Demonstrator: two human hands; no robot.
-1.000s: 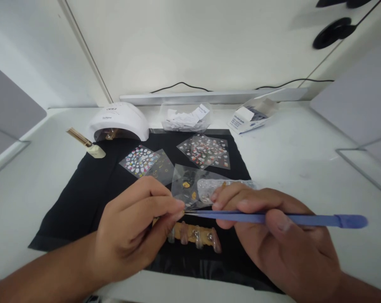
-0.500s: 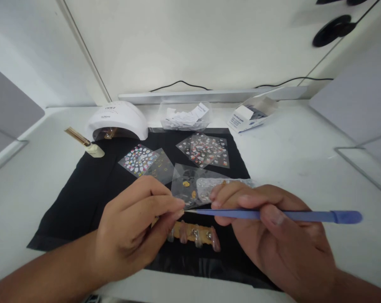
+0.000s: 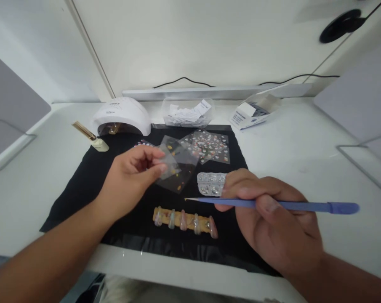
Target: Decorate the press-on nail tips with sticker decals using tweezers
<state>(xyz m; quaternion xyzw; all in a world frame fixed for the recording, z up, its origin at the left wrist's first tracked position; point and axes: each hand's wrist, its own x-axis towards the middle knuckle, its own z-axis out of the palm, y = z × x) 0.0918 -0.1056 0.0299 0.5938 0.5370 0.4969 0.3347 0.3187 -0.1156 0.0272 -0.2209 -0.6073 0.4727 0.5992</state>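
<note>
My left hand [image 3: 131, 179] is closed in a pinch on a clear sticker sheet [image 3: 179, 166] and holds it up over the black cloth [image 3: 83, 185]. My right hand [image 3: 274, 225] grips blue tweezers [image 3: 272, 205]; their fine tip points left, just above the cloth. Below the tip a tan holder with several false nails [image 3: 185, 219] lies on the cloth. A clear packet of rhinestones [image 3: 211, 184] sits beside my right fingers.
Behind on the white table stand a white nail lamp [image 3: 122, 115], a small bottle with a gold cap [image 3: 94, 139], a clear bag of paper pieces [image 3: 187, 114] and an open white box [image 3: 251, 111]. Another flowered sticker sheet [image 3: 211, 145] lies on the cloth.
My left hand has lifted the clear sticker sheet up and back, away from the tweezers' tip. The nail holder, hidden before by my hands, now lies in full view. The camera tilted a little.
</note>
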